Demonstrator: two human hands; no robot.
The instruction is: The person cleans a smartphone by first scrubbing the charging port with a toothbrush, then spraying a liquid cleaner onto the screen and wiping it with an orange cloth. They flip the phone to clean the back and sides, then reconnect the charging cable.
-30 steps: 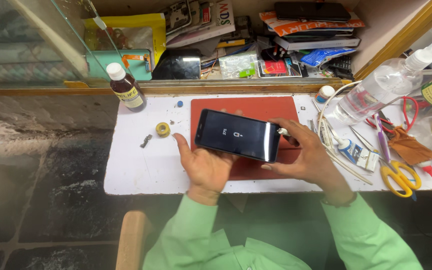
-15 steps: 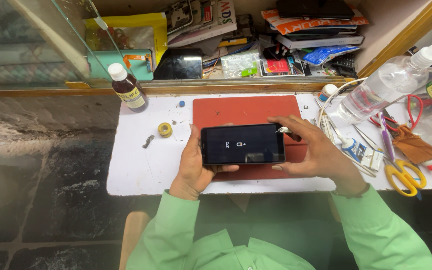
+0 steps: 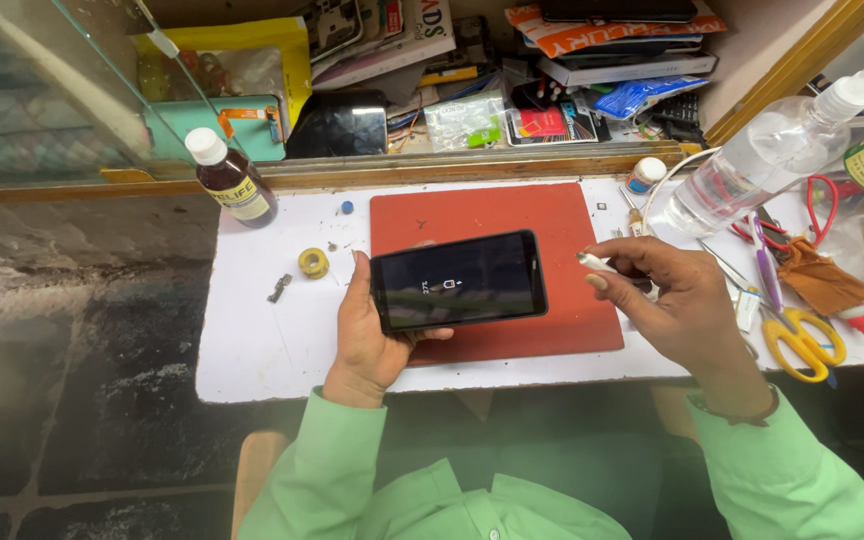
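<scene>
Brown bottle point(image 3: 234, 182): upright with a white cap, at the worktop's point(image 3: 252, 340) far left corner.
Yellow tape roll point(image 3: 313, 262): flat on the white surface, just left of the red mat point(image 3: 512, 215), with a small dark bit nearer the left edge.
Left hand point(image 3: 372, 330): closed around the smartphone's left end, thumb along the near edge, fingers behind it.
Smartphone point(image 3: 457, 280): held landscape above the middle of the mat, screen up, dark but for a small white icon at its centre; half a second ago level and held at both ends, now tilted slightly and carried by the left hand alone.
Right hand point(image 3: 677, 305): off the phone now, drawn back past the mat's right edge, fingers curled and pinching a white cable plug point(image 3: 592, 262) just clear of the phone's right end.
Meaning of the change: plug apart from the phone, so the cable looks freshly pulled out, or not yet seated; which of the two, cannot tell.
Clear spray bottle point(image 3: 767, 155): lying tilted toward the far right corner.
Yellow-handled scissors point(image 3: 797, 340): flat near the right edge, close to the right wrist.
</scene>
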